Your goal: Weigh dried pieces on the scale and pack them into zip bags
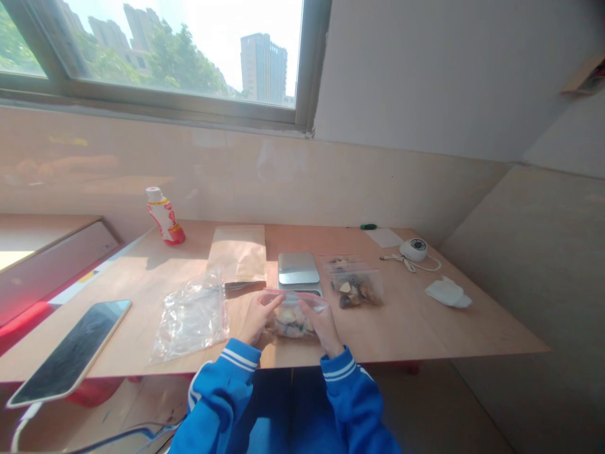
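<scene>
While the left hand (256, 317) pinches its top edge, filled clear bag (289, 320) between, right hand (326, 323) pinching likewise

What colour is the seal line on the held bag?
The seal line is pinkish red; the head view shows it.

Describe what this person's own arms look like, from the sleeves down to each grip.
The left sleeve and right sleeve are long and blue, with white stripes circling each cuff. The left grip and right grip are bare hands, with no gloves.
</scene>
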A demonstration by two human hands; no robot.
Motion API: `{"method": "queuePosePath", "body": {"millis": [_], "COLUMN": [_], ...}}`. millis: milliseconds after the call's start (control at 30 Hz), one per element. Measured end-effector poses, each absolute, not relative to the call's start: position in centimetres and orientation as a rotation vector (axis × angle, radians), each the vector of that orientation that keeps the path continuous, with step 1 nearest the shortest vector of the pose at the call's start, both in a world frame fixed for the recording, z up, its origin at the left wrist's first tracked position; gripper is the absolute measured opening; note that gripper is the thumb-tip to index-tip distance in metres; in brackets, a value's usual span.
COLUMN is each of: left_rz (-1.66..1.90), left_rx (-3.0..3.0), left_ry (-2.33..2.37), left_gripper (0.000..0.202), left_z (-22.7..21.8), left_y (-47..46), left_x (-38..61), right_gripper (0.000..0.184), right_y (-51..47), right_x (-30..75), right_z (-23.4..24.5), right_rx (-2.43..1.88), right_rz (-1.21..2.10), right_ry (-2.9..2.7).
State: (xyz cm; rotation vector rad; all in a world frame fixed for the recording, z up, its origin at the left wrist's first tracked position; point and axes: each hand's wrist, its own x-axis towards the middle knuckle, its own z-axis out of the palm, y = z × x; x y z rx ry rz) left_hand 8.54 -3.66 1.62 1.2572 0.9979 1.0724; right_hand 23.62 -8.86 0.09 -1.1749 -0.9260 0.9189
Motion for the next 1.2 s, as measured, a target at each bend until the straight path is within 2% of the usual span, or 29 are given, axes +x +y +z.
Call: {"method": "queuePosePath", "body": {"millis": [233,467,1200], "left_rz": [1.025,1.01,1.064], "left_rx": [1.134,1.257,1.319], "left_ry": [0.839,0.912,0.914], "left_gripper": [0.034,0.036,0.033], "left_z": [1.9,2.8,0.5], "left_y": [-4.3,-4.3,-3.3], "left_x": [8.9,8.9,8.9], "right_gripper": [0.029,0.028,0.023], "right_y": [-8.4,-8.1,-7.9], "right_x": [22.9,22.2,21.1], "right_z": [0.2,0.0,-0.5], "right_rx": [-1.249,-1.276,-1.229], "right_rz": [0.804,0.699,0.635], "right_ry": [-0.873,-0.921,-1.007]}}
